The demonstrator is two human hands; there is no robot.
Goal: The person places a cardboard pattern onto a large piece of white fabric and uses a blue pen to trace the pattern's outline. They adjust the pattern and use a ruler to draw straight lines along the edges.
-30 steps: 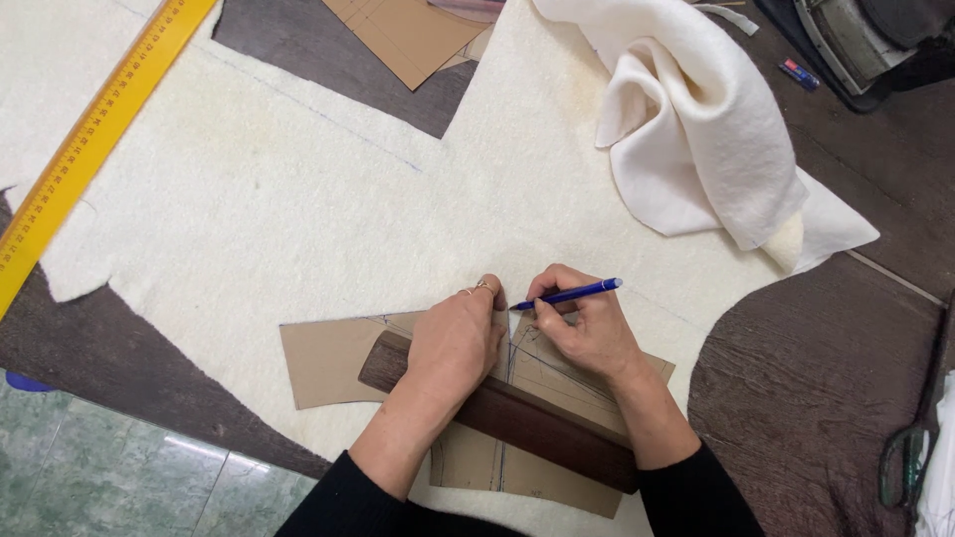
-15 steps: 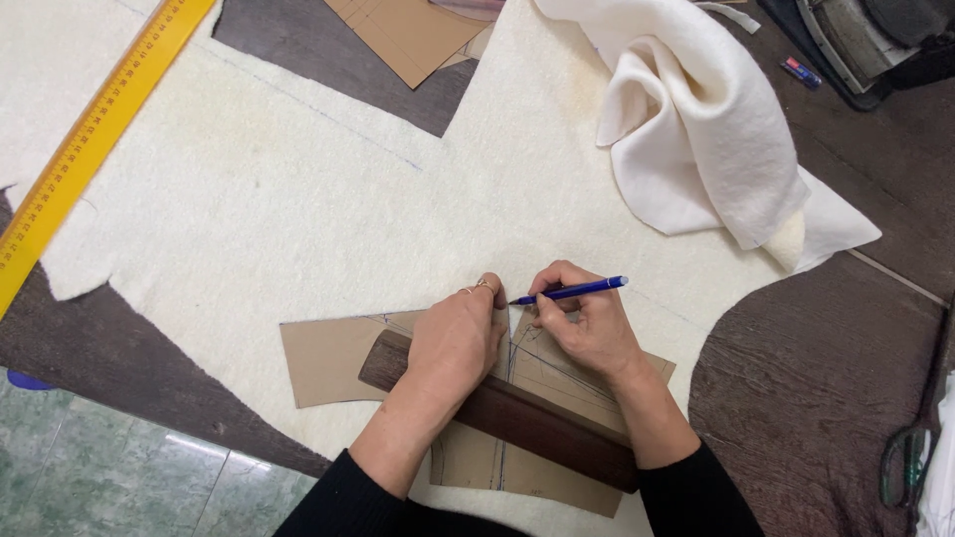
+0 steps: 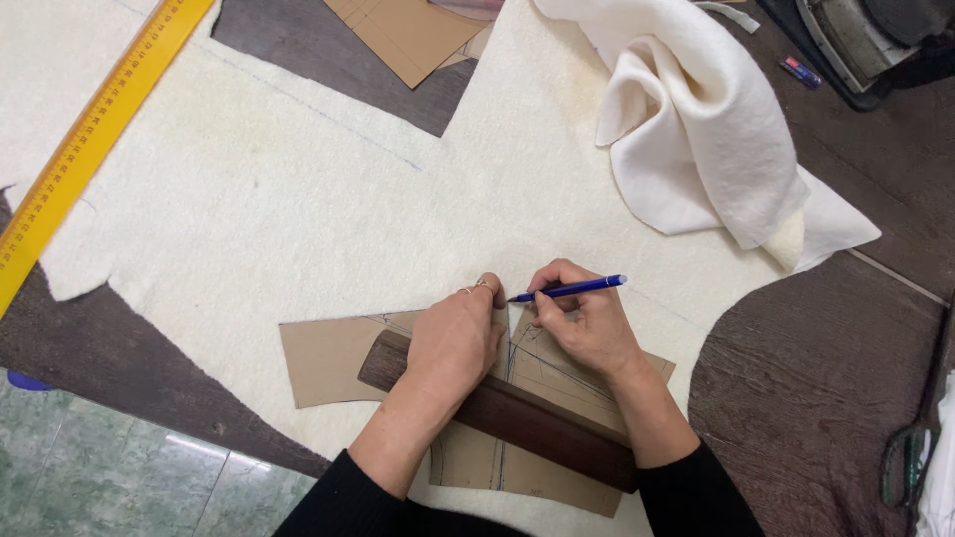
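A large sheet of cream fleece fabric (image 3: 298, 209) lies spread over a dark table. On its near part rests a brown cardboard pattern piece (image 3: 323, 358), weighted by a dark wooden bar (image 3: 537, 428). My left hand (image 3: 453, 343) presses flat on the pattern and the bar's left end, fingers pointing away from me. My right hand (image 3: 582, 323) grips a blue pen (image 3: 567, 290), its tip touching the fabric at the pattern's upper edge, just right of my left fingertips.
A yellow ruler (image 3: 90, 139) runs diagonally at the far left. A bunched piece of cream fabric (image 3: 696, 139) sits at the upper right. More cardboard pattern (image 3: 408, 35) lies at the top. Dark table (image 3: 816, 398) shows at the right, green floor tiles (image 3: 109, 477) at lower left.
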